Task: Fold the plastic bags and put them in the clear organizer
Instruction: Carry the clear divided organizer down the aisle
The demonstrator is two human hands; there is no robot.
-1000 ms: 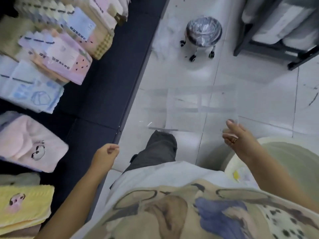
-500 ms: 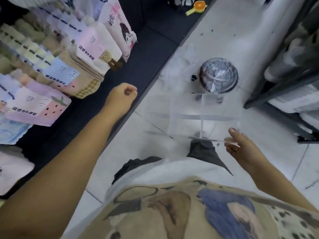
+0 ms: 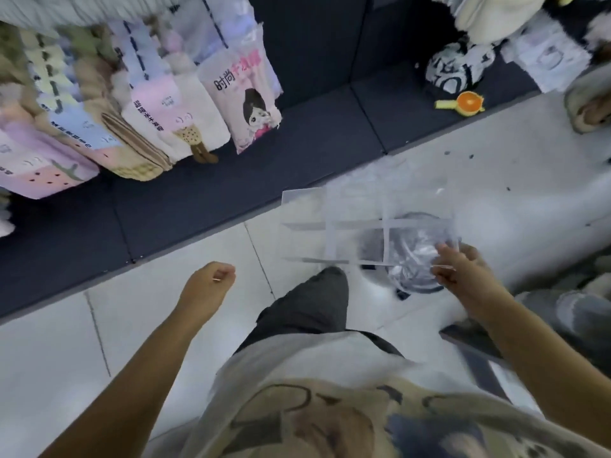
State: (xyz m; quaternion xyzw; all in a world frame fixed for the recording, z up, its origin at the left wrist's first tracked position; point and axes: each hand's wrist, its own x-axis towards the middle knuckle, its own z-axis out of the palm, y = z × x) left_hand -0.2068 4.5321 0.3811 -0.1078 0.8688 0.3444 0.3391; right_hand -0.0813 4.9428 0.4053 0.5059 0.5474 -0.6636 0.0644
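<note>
The clear organizer (image 3: 334,233), a see-through box with inner dividers, hangs in the air above the pale tiled floor. My right hand (image 3: 463,272) pinches its right edge. My left hand (image 3: 211,285) is curled into a fist lower left of the organizer, apart from it, with nothing visible in it. A heap of clear plastic bags (image 3: 377,176) lies on the floor just beyond the organizer, by the edge of the dark mat.
A plastic-wrapped round stool (image 3: 413,259) shows through the organizer. Packaged towels (image 3: 241,97) lie on the dark mat (image 3: 297,153) at upper left. An orange-slice toy (image 3: 466,102) and a black-and-white bundle (image 3: 456,69) sit at upper right. My dark-trousered leg (image 3: 307,305) is below.
My view has swung left and up toward the mat. The organizer stays in my right hand and now lies over the stool. My left fist rose, then dropped back lower left.
</note>
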